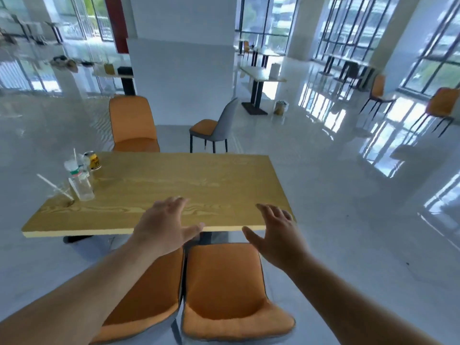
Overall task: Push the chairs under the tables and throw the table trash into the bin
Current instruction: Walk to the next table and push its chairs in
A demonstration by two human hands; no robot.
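A wooden table (159, 185) stands in front of me. Two orange chairs sit side by side at its near edge, the right chair (229, 290) and the left chair (149, 295), partly under my left arm. My left hand (164, 227) and my right hand (276, 235) hover open above the chair tops, holding nothing. Trash is on the table's left end: clear plastic cups with straws (79, 180) and a can (93, 160). Another orange chair (133, 125) stands at the far side. A grey-backed chair (214, 128) stands off the table, beyond its far edge.
A white pillar (181, 70) rises behind the table. A small bin (280, 107) stands on the floor by another table (261, 75) at the back right. More chairs (378, 93) stand by the right windows. Glossy floor lies open to the right.
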